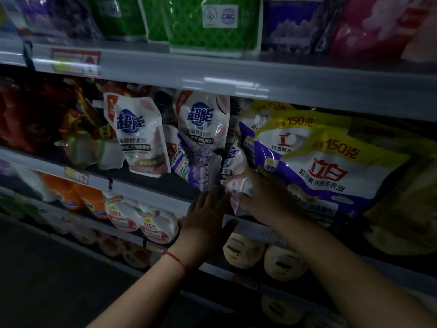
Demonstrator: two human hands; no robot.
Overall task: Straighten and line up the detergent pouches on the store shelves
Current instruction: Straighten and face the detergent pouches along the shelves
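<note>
On the middle shelf (pixel 146 190) stand several detergent pouches. A white and pink pouch (pixel 139 136) leans left. A second white pouch (pixel 204 121) stands behind a tilted lavender pouch (pixel 198 166). A small white and pink pouch (pixel 236 183) leans over the shelf's front edge. My right hand (pixel 267 197) holds its lower part, fingers wrapped over it. My left hand (pixel 208 218) is flat with straight fingers, its fingertips touching the pouch's left side. To the right lie large purple and yellow pouches (pixel 331 171).
Red and orange packs (pixel 47 119) fill the middle shelf's left end. The top shelf holds green (pixel 205 22), purple and pink bags. Below are orange bottles (pixel 80 195) and round white jugs (pixel 156 226). Yellow-green bags (pixel 402 209) sit at the far right.
</note>
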